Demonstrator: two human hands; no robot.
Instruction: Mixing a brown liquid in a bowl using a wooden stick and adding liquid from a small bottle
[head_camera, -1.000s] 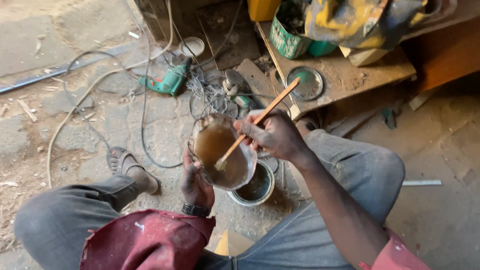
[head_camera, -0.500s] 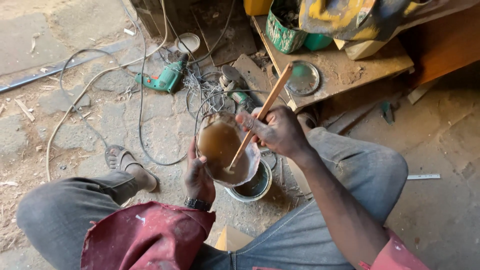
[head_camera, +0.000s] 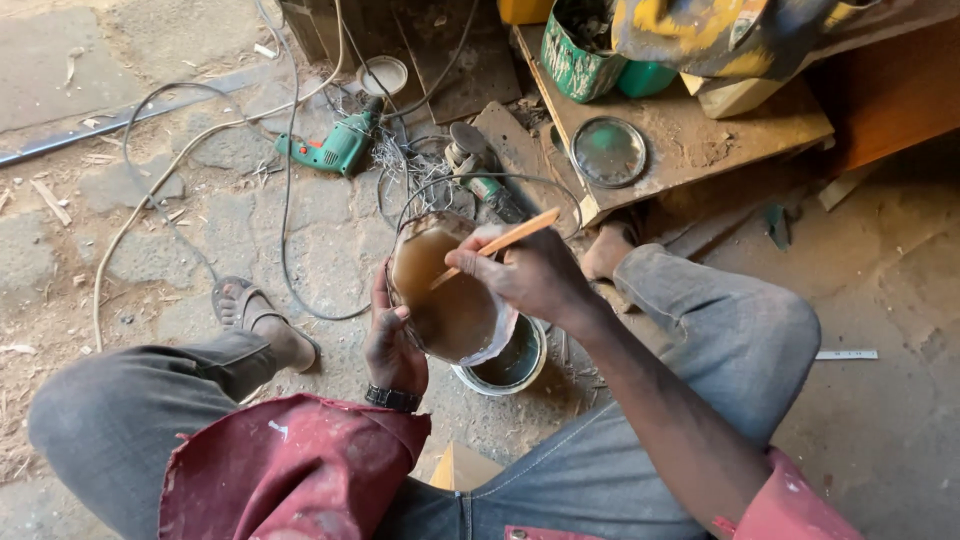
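Observation:
My left hand grips a clear plastic container filled with brown liquid, tilted between my knees. My right hand holds a wooden stick whose lower end dips into the brown liquid. Directly beneath the container an open metal can stands on the ground. A watch sits on my left wrist, and both sleeves are dark red.
A green power drill and a second power tool lie among tangled cables ahead. A wooden board holds a round metal lid, a green can and a yellow-stained cloth. My sandalled foot rests at left.
The stick has tipped flatter and its top end has swung down to the right as my right hand stirs. The container stays in my left hand.

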